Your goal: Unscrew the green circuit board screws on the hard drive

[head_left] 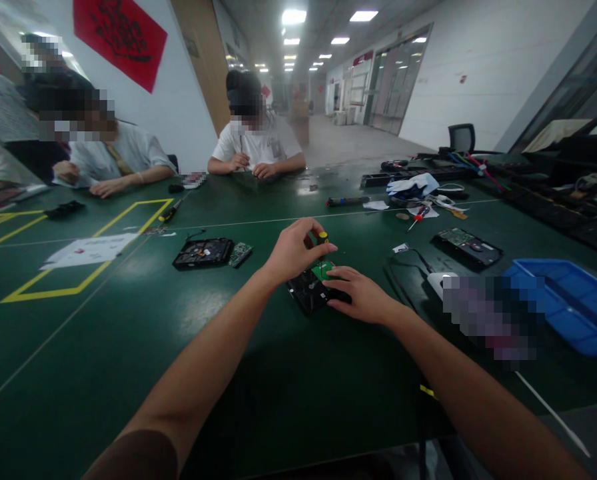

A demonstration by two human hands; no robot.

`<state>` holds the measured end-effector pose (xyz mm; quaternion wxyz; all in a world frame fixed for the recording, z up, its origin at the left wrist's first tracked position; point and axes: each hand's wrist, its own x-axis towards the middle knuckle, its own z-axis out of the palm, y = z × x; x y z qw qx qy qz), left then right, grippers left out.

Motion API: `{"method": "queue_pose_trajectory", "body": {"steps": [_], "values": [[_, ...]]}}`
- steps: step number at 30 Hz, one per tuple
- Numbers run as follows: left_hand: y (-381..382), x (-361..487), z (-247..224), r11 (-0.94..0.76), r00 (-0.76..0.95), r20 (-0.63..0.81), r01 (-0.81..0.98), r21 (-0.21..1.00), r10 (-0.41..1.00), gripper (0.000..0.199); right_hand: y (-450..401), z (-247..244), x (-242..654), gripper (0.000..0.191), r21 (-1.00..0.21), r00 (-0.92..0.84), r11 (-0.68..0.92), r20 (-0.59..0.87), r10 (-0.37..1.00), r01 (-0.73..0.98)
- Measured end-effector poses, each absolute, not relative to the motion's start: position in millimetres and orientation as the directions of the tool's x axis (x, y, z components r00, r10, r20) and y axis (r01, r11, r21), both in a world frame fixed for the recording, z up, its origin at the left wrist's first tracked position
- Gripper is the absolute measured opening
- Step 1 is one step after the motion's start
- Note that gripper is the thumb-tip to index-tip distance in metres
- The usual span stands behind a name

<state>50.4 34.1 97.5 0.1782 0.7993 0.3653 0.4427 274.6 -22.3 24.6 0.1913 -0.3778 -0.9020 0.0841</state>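
Observation:
A black hard drive (307, 291) with a green circuit board (323, 269) lies on the table in front of me. My left hand (298, 248) is closed around a screwdriver (322, 237) with a yellow-and-black handle, held upright over the board. The screwdriver's tip is too small to make out. From the right, my right hand (361, 293) rests on the drive with its fingers spread, the fingertips touching the drive and the edge of the board. Part of the drive is hidden beneath this hand.
Left of my hands lie an opened drive (202, 253) and a loose circuit board (240, 254). Another drive (467, 248), a blue tray (568, 293) and a red screwdriver (419, 215) are on the right. Farther back are a dark-handled tool (347, 201) and seated co-workers (258, 143).

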Motion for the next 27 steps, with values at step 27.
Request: {"method": "queue_pose_trajectory", "body": {"steps": [27], "values": [[37.5, 54.0, 86.9, -0.571, 0.362, 0.467, 0.276, 0.773, 0.807, 0.037, -22.0, 24.3, 275.3, 0.045, -0.301, -0.647, 0.708, 0.286, 0.706, 0.639]]}}
